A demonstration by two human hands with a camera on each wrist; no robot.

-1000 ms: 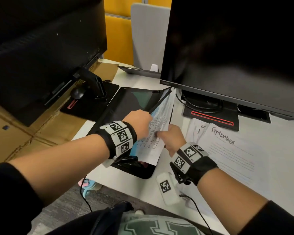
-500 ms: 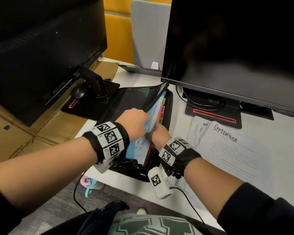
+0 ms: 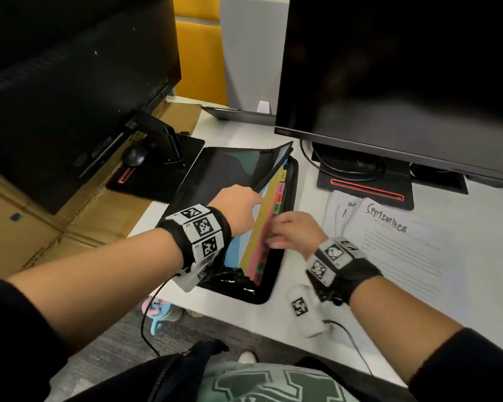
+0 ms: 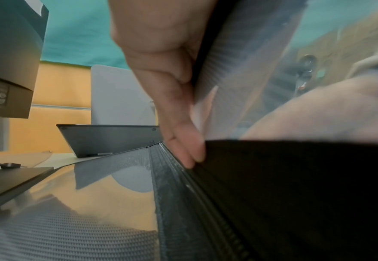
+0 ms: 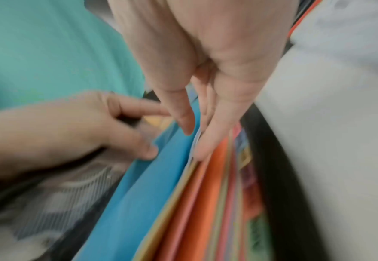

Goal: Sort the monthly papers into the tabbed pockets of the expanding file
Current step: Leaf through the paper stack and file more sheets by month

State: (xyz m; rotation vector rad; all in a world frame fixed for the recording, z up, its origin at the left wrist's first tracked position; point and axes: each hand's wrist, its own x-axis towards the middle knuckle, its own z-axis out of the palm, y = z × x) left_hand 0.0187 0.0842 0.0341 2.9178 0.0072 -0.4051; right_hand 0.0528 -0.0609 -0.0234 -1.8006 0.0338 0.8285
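The black expanding file lies open on the white desk between two monitors. My left hand pinches the edge of its translucent front cover and holds it lifted. Beneath it show a blue divider and orange, pink and green ones with month tabs reading FEB, MAR, APR, MAY. My right hand has straight fingers laid on the divider edges, holding nothing. A handwritten "September" sheet tops a loose pile of papers on the desk to the right of the file.
A large monitor and its red-trimmed base stand behind the papers. Another monitor is at the left, over cardboard boxes. A laptop sits at the back. A white tagged device with a cable lies near the desk's front edge.
The printed sheet that both hands were sliding in has gone down into the file and out of sight. My right hand has come up onto the divider edges; the left still holds the cover.
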